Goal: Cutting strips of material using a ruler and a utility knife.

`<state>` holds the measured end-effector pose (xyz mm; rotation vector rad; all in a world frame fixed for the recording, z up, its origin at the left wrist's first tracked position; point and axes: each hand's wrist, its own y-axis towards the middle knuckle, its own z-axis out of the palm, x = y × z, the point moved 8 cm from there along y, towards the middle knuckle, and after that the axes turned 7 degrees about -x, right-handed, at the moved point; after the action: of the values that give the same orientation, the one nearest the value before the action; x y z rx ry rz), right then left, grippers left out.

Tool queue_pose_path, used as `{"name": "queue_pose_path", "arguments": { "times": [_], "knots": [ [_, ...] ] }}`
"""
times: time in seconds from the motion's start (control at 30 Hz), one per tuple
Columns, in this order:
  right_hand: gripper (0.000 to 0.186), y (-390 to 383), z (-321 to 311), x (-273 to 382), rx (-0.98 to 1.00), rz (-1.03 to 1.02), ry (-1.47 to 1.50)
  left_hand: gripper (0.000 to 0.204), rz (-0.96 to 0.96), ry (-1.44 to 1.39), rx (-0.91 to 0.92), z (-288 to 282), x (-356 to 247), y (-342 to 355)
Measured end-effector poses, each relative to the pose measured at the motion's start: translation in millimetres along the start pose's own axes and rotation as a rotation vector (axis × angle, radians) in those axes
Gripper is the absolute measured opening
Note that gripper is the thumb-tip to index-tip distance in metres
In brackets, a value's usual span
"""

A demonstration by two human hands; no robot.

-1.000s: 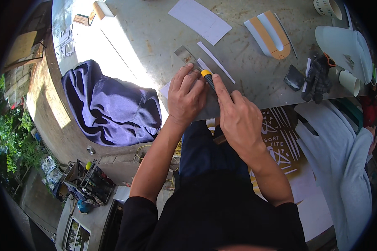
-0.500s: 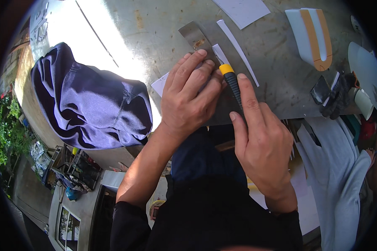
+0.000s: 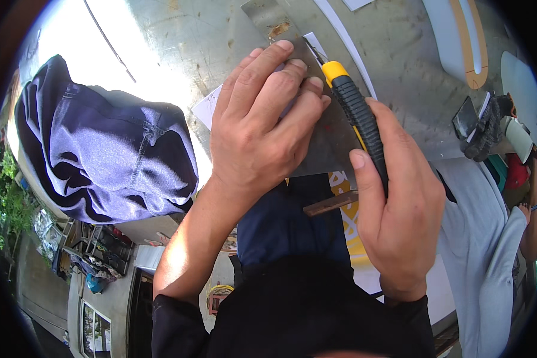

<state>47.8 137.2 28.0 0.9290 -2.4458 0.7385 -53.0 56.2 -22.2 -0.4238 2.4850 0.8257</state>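
At the left of the grey table (image 3: 209,45), a crumpled dark blue cloth (image 3: 110,155) lay partly in sunlight. Next, a corner of white paper (image 3: 205,108) poked out beside the left hand (image 3: 259,128), which was spread flat, palm down, its fingers close together, pressing on a metal plate (image 3: 261,17). Along the plate's right edge showed a narrow white piece (image 3: 316,45), with the blade of a yellow and black knife (image 3: 359,107) reaching over it. A white strip (image 3: 347,39) lay just beyond. The right hand (image 3: 403,197) was closed around the knife's handle, forefinger and thumb along it. Farther right were a white and tan U-shaped block (image 3: 464,42), a dark glove (image 3: 488,128) and a light grey garment (image 3: 480,227).
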Motion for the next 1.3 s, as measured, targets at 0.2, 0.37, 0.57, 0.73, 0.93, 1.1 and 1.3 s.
{"name": "queue_pose_path", "arguments": {
  "times": [0.2,0.37,0.57,0.73,0.93,1.1,1.3],
  "knots": [
    [0.041,10.0,-18.7,10.7,0.0,0.004,0.002,0.018,0.016,0.036,0.016,3.2,2.2,-2.9],
    [0.052,15.4,-29.3,0.0,-0.011,0.018,0.191,0.019,0.019,0.033,0.039,2.6,1.9,1.0],
    [0.056,10.7,-16.9,-12.6,0.058,0.042,0.364,0.023,0.031,0.027,0.011,0.3,3.1,-3.2],
    [0.059,10.5,-20.7,-15.1,0.08,0.04,0.515,0.019,0.016,0.048,0.034,0.1,0.9,-1.9],
    [0.062,11.6,-28.3,-15.2,0.089,0.031,0.651,0.016,-0.009,0.061,0.062,2.3,-4.1,5.0],
    [0.068,5.6,-17.8,-16.5,0.073,0.317,0.536,0.018,0.003,0.071,0.067,3.4,-3.7,5.4],
    [0.058,-3.2,10.1,-8.4,0.159,0.136,0.146,0.019,0.001,0.079,0.069,3.3,-1.4,-0.2]
  ]
}}
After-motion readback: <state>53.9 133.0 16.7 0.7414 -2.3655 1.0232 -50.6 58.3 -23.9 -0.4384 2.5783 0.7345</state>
